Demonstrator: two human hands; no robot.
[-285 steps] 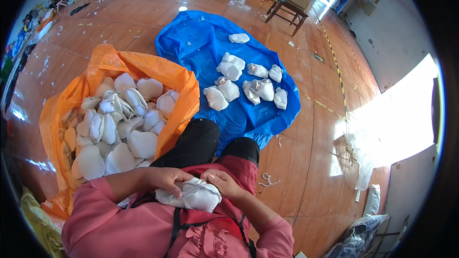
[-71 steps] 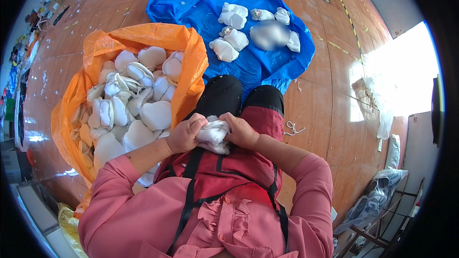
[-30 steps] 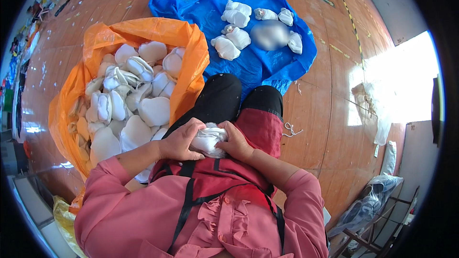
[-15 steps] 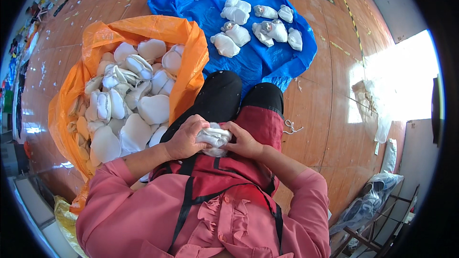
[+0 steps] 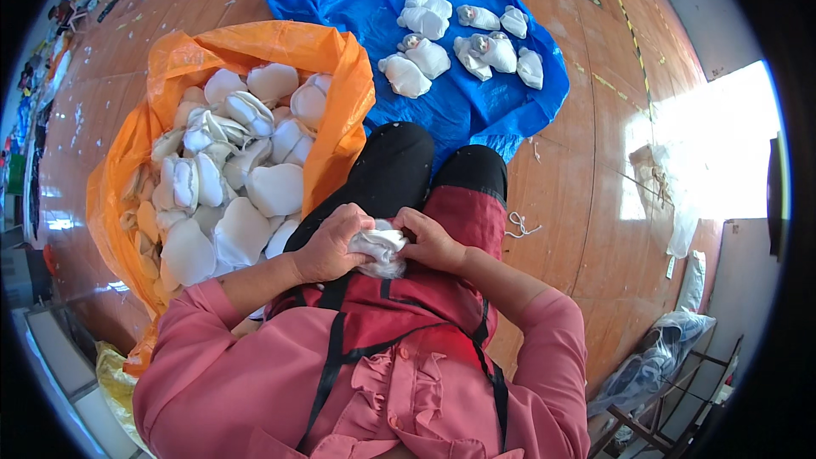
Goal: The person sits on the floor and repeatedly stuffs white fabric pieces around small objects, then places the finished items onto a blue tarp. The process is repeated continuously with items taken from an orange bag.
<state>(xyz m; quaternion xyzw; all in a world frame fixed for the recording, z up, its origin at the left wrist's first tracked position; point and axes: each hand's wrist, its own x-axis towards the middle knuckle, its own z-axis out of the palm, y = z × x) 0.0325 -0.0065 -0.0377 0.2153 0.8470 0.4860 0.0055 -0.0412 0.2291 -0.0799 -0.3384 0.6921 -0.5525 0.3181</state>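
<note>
Above my lap, both hands grip one white padded fabric piece with fluffy grey-white fibre showing along its near side. My left hand pinches its left edge, thumb and fingers closed. On the other edge, my right hand is closed too, its fingers curled over the fabric. The exact kind of the piece cannot be made out. Left of my knees, an open orange sack holds many flat, rounded white pads. Beyond my knees, several stuffed white bundles lie on a blue plastic sheet.
Red-brown floor surrounds me, with a white string near my right knee. A clear plastic bag and a metal frame stand at the lower right. Bright light falls by the right wall.
Both hands have worked the white piece slightly, and more fluffy fibre shows at its near side. The view has shifted a little; the sack and sheet lie as before.
</note>
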